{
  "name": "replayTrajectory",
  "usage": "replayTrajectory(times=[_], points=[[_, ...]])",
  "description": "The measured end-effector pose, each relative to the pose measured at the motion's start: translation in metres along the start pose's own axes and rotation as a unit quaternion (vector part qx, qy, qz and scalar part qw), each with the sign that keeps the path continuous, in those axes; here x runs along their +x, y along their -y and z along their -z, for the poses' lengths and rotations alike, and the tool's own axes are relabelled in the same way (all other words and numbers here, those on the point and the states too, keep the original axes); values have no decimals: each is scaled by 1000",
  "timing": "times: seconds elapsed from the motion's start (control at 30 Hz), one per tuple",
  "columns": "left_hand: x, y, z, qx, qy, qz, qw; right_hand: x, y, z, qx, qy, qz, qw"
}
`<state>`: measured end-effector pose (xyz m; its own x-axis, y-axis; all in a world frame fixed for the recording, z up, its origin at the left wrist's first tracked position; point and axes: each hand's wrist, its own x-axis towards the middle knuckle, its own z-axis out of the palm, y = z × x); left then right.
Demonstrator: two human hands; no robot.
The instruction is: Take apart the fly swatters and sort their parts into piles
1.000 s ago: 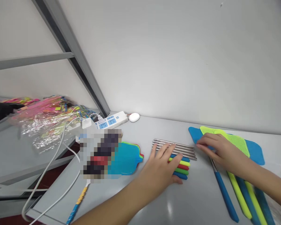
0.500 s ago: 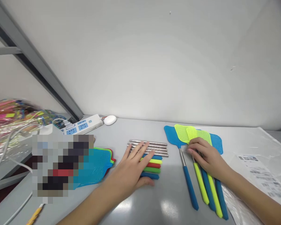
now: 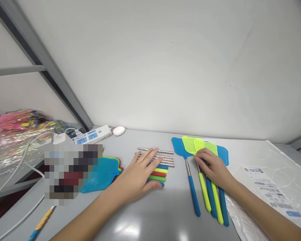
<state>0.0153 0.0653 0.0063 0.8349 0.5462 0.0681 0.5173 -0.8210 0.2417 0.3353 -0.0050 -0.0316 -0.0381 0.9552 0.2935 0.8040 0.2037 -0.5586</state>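
We're probably lining things up, left hand (image 3: pixel 137 177) spread open over metal rods (image 3: pixel 167 160), gripping nothing, right hand (image 3: pixel 212 165) half-curled at a yellow-green fly swatter (image 3: pixel 202 181) (can't tell if held), so next wants light fingertips.

We seem to be in a small workshop: metal rods (image 3: pixel 167 161), coloured grips (image 3: pixel 159 174) and swatter heads (image 3: pixel 102 174) lie grouped on our desk (image 3: pixel 170 207)

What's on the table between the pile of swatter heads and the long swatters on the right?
In the head view, silver rods and colourful handles lie there, with the left hand spread partly over both.
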Motion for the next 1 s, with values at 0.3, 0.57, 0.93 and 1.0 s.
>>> replayTrajectory(times=[0.3,0.57,0.93,1.0], points=[[124,2,28,-67,-12,44,997,-2,8,3,13,-11,29,999],[102,-9,11,-60,24,2,998,-1,7,3,16,-8,33,999],[22,-13,-6,-3,69,-28,997,0,3,3,5,-1,16,1000],[20,-15,-12,9,56,-18,998,0,2,3,2,0,15,1000]])
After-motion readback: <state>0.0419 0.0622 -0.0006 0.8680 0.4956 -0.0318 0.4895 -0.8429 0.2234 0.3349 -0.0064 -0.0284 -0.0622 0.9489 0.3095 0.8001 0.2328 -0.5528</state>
